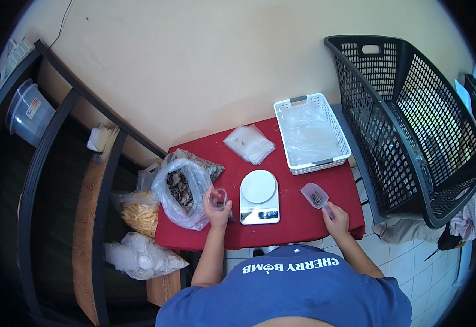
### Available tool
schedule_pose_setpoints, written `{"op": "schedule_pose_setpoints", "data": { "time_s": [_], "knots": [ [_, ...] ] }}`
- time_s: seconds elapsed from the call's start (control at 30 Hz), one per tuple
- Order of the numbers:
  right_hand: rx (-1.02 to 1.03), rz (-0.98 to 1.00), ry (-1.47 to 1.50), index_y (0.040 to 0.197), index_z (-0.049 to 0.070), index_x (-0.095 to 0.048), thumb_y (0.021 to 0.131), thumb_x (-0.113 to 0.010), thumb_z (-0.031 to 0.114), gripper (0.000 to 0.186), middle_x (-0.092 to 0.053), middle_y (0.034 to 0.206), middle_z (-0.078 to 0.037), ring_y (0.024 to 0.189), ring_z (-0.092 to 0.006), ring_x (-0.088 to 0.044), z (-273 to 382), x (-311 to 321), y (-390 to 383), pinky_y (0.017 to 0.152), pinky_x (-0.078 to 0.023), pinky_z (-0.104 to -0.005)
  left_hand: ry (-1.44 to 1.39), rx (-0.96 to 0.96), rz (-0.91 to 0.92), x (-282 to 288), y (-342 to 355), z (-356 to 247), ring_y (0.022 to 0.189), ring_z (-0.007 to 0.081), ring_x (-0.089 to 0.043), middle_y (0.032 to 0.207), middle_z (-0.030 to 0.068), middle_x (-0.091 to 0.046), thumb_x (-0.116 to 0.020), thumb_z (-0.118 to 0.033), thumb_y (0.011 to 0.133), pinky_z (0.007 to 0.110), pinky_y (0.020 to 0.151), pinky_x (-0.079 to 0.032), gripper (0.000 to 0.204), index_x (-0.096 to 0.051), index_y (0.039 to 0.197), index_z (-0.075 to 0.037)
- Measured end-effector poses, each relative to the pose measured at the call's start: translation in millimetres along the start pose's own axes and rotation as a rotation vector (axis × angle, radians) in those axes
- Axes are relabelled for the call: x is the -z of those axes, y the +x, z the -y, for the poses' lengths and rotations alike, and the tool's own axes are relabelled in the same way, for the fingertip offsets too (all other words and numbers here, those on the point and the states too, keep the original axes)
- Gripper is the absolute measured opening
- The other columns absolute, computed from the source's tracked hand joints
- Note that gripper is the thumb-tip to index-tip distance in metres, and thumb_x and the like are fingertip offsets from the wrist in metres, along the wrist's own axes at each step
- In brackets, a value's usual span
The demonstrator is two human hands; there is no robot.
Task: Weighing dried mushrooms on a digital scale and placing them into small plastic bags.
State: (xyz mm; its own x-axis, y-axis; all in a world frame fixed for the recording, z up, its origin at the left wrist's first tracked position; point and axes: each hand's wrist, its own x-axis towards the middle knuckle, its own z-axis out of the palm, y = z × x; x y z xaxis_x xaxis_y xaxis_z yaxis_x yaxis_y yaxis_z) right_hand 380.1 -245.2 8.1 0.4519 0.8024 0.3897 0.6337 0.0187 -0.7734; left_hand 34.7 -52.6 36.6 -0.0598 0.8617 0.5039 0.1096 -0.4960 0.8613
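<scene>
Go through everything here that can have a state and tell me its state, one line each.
big plastic bag: open, holding dark patterned pieces
small clear cup: held in left hand
scoop: held in right hand, some pieces in it
kitchen scale: platform bare
white basket: holds only a clear plastic sheet or bag
black laundry basket: tipped on its side

A small table covered in red cloth (pixel 298 218) sits at frame centre. On it lie a white digital kitchen scale (pixel 259 197) in the middle, a clear plastic bag of brown patterned pieces (pixel 182 192) at left, a stack of clear plastic pouches (pixel 249 143) above, and a white perforated plastic basket (pixel 310 132) at upper right.
</scene>
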Motion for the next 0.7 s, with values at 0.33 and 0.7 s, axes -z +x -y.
{"op": "schedule_pose_setpoints", "data": {
  "time_s": [0.33,0.7],
  "knots": [
    [0.086,0.049,-0.044,0.102,0.001,-0.065,0.082,-0.068,0.018,0.027,-0.065,0.080,-0.018,0.069,-0.0330,-0.065,0.9,-0.9,-1.8,0.061,-0.051,-0.0400,0.609,-0.383,0.881,-121.3,62.2,-73.2,0.106,0.0302,-0.056,0.113,0.0142,-0.057,-0.083,-0.041,0.056,0.040,0.093,-0.044,0.088,-0.052,0.130,-0.007],
    [0.060,-0.028,-0.052,0.103,-0.001,-0.065,0.082,-0.068,0.018,0.028,-0.066,0.083,-0.020,0.071,-0.0343,-0.066,-11.5,-6.2,-8.8,0.063,-0.052,-0.0398,0.761,-0.423,0.825,-103.1,48.8,-59.3,0.126,0.0316,-0.042,0.135,0.0148,-0.046,-0.079,-0.061,0.052,0.047,0.108,-0.028,0.112,-0.039,0.141,-0.007]
  ]
}}
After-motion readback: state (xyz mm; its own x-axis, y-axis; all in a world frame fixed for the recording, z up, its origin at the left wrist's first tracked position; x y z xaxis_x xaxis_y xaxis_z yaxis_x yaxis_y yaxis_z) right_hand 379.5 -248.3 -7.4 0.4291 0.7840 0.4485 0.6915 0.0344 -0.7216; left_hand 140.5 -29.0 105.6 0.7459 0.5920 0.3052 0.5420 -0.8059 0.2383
